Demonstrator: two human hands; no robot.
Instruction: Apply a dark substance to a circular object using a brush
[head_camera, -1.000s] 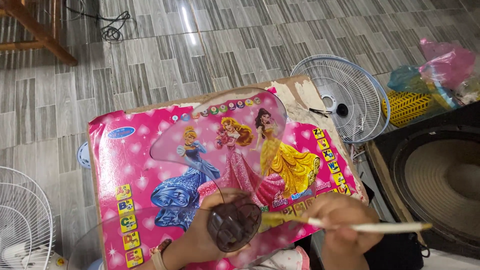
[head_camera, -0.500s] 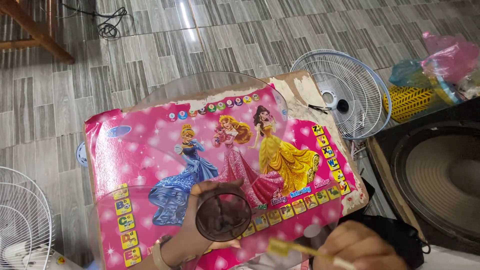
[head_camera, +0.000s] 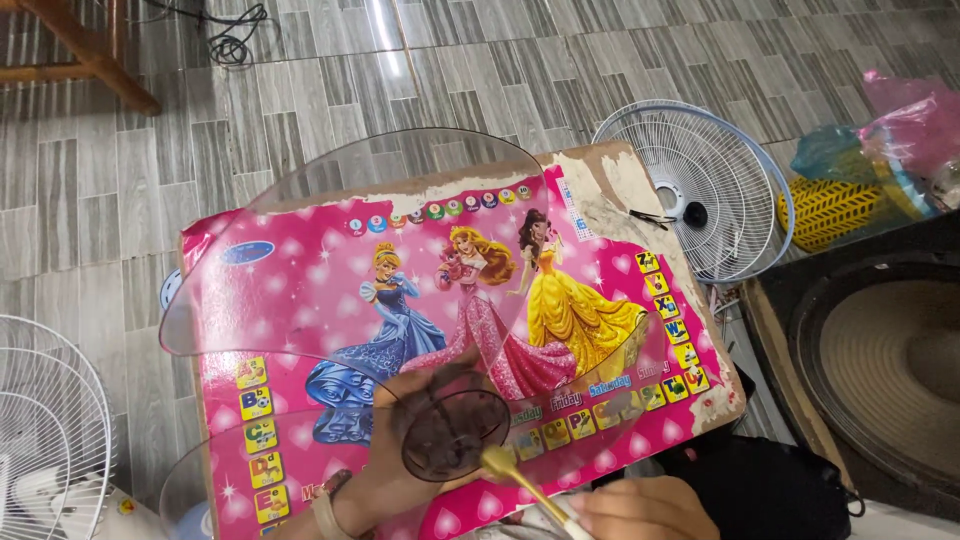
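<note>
Our left hand (head_camera: 400, 465) stays clamped on the hub of the clear fan blade (head_camera: 400, 260) above the pink board surface (head_camera: 300, 290). Our right hand (head_camera: 640, 510), closed around the brush (head_camera: 525, 485), has brought its bristles up beside the hub since half a second ago.

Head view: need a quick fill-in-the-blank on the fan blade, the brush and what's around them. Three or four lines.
1. The left hand holds a clear fan blade by its ____ hub.
2. The right hand holds a small brush with ____ bristles.
3. The blade lies over a ____ board with cartoon pictures.
4. A white fan ____ lies on the floor past the board.

Missing: dark; yellow; pink; grille
</note>
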